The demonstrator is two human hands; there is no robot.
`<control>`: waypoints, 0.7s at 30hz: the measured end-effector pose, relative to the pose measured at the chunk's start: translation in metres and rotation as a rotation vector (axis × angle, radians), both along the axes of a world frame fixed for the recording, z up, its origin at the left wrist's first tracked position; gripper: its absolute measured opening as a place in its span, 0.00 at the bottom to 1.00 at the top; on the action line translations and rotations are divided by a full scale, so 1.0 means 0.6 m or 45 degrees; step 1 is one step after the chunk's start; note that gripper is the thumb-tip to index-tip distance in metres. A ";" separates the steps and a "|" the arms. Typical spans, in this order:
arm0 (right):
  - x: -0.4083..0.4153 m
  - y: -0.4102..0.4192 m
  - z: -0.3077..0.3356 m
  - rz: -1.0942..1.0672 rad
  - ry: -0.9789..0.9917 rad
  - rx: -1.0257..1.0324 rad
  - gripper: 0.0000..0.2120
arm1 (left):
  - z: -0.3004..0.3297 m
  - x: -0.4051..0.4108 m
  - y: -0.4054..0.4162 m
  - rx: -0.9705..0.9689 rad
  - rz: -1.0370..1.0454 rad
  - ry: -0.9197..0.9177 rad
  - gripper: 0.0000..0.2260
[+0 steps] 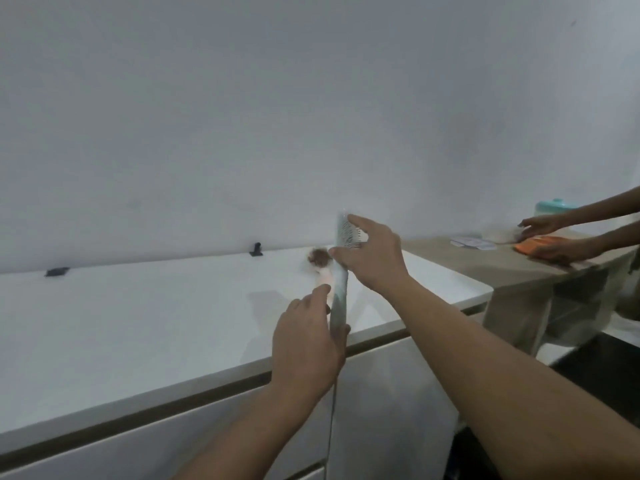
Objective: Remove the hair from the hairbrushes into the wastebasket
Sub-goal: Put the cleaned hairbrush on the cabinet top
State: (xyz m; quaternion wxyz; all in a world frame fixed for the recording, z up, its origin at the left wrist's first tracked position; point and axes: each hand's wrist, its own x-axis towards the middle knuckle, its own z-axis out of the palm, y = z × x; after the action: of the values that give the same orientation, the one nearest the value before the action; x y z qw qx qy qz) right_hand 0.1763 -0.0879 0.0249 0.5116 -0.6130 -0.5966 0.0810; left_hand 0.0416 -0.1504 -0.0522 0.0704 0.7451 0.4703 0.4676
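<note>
Pale green hairbrush (340, 292) stands gripped by the left hand (306, 344) while the right hand (372, 258) pinches its bristles; next, pull hair free.

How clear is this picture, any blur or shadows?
Head view: soft and dim overall; the pale green hairbrush and the brown hair clump behind it are motion-blurred; faint grey shadows fall on the white countertop; wide-angle bending tilts the counter edges.
</note>
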 end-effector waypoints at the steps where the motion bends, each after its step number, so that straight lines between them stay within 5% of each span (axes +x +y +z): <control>1: -0.016 0.015 0.002 0.007 -0.014 -0.009 0.37 | 0.003 -0.013 0.008 0.030 0.035 0.031 0.22; 6: -0.084 0.080 0.002 0.054 -0.096 -0.064 0.32 | 0.011 -0.065 0.054 0.003 0.158 0.166 0.12; 21: -0.111 0.137 -0.055 0.140 -0.258 -0.333 0.19 | 0.019 -0.069 0.082 -0.334 0.231 0.318 0.15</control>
State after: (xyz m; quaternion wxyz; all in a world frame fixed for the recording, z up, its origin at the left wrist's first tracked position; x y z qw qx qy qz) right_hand 0.1094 -0.0060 -0.0082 0.3597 -0.6459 -0.6620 0.1236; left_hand 0.0001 -0.1012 -0.0405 0.0657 0.7363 0.5975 0.3107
